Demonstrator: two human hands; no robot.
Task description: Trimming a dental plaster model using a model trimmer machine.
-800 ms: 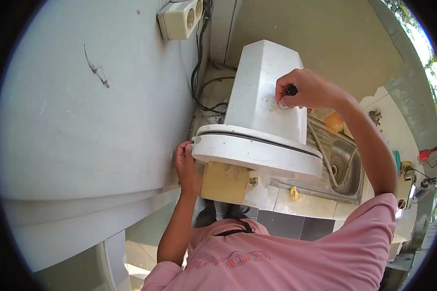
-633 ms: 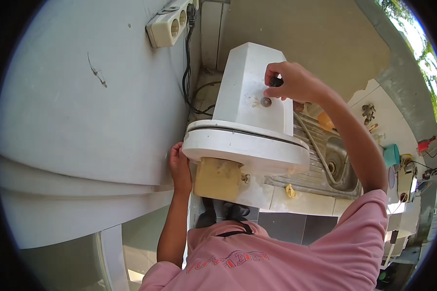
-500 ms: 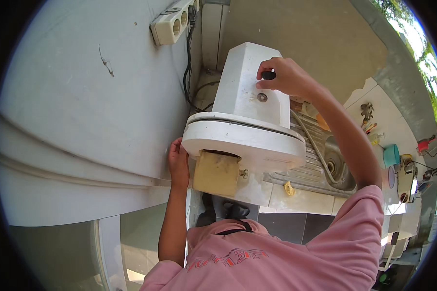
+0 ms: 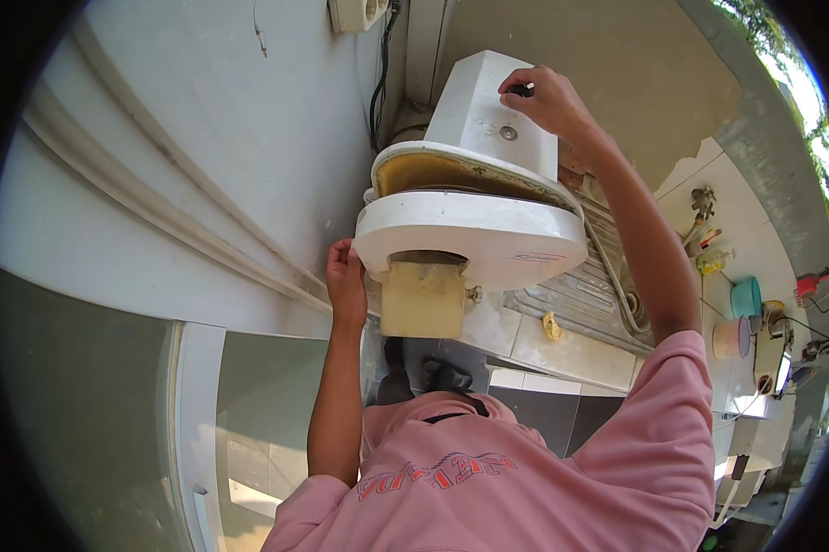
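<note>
A white machine (image 4: 477, 110) with a tapered housing stands in front of me. Its rounded white front cover (image 4: 488, 221) hangs apart from the body along the top, showing a yellow-stained inside. My left hand (image 4: 345, 281) has its fingers curled at the cover's left edge. Up on the housing, my right hand (image 4: 554, 101) pinches a black knob (image 4: 522, 90), partly hidden by the fingers. Below the knob sits a round metal fitting (image 4: 508, 133). A yellowish translucent chute (image 4: 422, 302) juts from the cover's lower opening, with a small metal screw knob (image 4: 474, 293) beside it.
Right of the machine are a steel sink drainboard (image 4: 571, 299), a hose and a yellow scrap (image 4: 552, 326) on the tiled counter edge. Farther right stand a teal tub (image 4: 746, 296) and a pale tub (image 4: 732, 338). A wall (image 4: 184, 83) with a power strip (image 4: 355, 13) borders the left.
The front cover has come away from the body, widening a thin seam into a gap. My left hand stays at its edge and my right hand on the knob. The view has shifted.
</note>
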